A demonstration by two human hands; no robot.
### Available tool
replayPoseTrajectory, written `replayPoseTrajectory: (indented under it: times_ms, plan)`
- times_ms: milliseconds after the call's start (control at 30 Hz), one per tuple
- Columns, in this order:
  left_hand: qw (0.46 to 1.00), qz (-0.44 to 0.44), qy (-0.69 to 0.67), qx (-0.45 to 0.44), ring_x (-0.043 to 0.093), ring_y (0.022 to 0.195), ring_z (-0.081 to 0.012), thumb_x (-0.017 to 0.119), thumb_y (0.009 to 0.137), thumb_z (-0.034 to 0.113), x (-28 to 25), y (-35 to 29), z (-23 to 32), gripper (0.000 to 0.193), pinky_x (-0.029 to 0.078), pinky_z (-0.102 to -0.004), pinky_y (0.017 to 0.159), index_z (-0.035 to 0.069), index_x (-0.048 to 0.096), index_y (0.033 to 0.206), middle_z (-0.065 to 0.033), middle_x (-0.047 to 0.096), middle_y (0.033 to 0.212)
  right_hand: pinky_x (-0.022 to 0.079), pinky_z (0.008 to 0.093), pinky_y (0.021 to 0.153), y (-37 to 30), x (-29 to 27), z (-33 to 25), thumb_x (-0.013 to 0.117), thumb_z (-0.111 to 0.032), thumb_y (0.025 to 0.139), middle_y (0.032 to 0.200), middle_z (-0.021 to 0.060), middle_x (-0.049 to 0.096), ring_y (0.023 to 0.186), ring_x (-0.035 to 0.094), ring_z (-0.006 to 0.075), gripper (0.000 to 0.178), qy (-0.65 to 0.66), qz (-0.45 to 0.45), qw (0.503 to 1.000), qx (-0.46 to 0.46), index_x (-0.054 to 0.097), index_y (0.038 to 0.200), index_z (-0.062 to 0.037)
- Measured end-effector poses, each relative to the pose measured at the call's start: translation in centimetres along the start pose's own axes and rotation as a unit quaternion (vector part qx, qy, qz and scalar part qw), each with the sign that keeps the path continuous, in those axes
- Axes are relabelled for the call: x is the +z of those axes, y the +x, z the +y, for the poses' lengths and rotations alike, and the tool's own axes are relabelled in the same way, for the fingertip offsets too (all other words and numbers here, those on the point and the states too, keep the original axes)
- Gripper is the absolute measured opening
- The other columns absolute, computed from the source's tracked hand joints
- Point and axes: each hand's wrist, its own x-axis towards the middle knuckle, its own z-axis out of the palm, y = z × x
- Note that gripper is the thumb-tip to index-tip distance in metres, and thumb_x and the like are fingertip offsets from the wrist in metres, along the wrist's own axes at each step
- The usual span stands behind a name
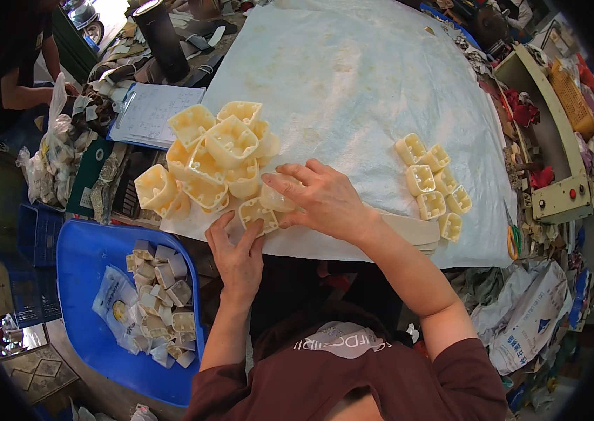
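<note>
My right hand (321, 198) closes its fingers around a cream, hollow plastic block (276, 200) at the near edge of a heap. Just below that piece, another cream block (258, 215) shows its hollow side with small pegs inside. A fingertip of my left hand (236, 261) touches its near edge, while the other fingers are spread apart. Up and left of my hands rises the heap of similar blocks (232, 140), lying at various angles. Further right on the white sheet (353, 84), several more hollow blocks (421, 179) sit in a loose group.
Beside my right forearm lies a stack of curved cream strips (409, 231). A blue tub (79, 281) at the lower left holds pale blocks and a plastic bag. A clipboard (157, 112) and a dark cylinder (160, 38) lie beyond the heap. Scissors (514, 242) rest at the right.
</note>
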Motion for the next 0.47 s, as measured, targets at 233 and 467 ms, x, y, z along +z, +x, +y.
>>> replayPoseTrajectory:
  times_ms: [233,467]
  plan:
    - [0.996,-0.038,-0.064,-0.046,0.046,0.105,-0.0299,0.076,0.059,-0.002,-0.3,0.4,-0.1,0.056,0.043,-0.0388,0.080,0.011,0.061,0.111,-0.0147,0.045,0.120,0.048,0.0286,0.075,-0.1,-1.2,1.3,0.073,-0.031,0.074,0.114,0.0108,0.057,0.084,0.056,0.0193,0.062,0.223,0.162,0.953,0.128,0.047,0.127,-0.0091]
    - [0.999,-0.051,-0.010,0.008,0.043,0.114,-0.0326,0.078,0.060,0.005,-1.7,0.6,0.8,0.062,0.040,-0.0424,0.087,0.012,0.057,0.118,-0.0151,0.040,0.127,0.044,0.0262,0.079,1.8,-1.9,4.5,0.053,-0.042,0.089,0.110,0.0089,0.058,0.085,0.051,0.0108,0.054,0.456,0.171,0.831,0.268,0.043,0.129,-0.0075]
